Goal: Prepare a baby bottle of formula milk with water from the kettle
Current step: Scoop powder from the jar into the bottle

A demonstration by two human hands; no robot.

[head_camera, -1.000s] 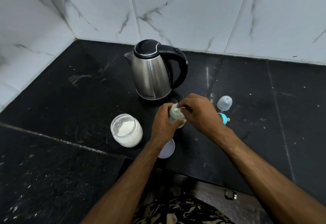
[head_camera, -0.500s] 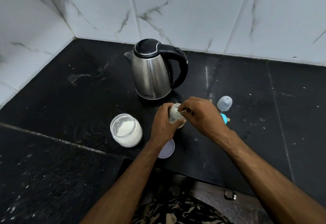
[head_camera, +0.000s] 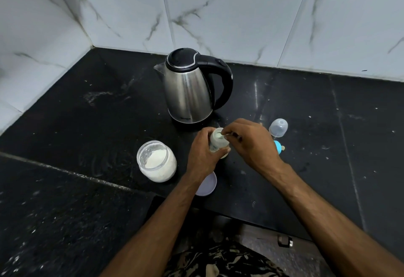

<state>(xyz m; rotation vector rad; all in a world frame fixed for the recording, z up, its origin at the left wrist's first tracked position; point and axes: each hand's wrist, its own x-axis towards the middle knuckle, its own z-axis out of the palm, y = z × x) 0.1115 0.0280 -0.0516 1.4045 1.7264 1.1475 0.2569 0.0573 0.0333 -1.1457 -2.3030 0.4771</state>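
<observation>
My left hand (head_camera: 202,153) grips the small baby bottle (head_camera: 217,140), which stands upright and uncapped on the black counter (head_camera: 87,113). My right hand (head_camera: 251,142) pinches a thin spoon (head_camera: 227,136) whose tip sits at the bottle's open mouth. White powder shows inside the bottle. A steel kettle (head_camera: 190,93) with a black lid and handle stands just behind the hands. An open glass jar of white formula powder (head_camera: 156,161) sits to the left of the bottle.
The jar's pale lid (head_camera: 207,184) lies under my left wrist. A clear bottle cap (head_camera: 278,127) and the blue teat ring (head_camera: 277,146) lie right of my right hand. White marble tiles (head_camera: 218,14) close off the back and left.
My right hand has shifted slightly left, bringing the spoon tip over the bottle mouth. My left hand and the bottle have stayed put.
</observation>
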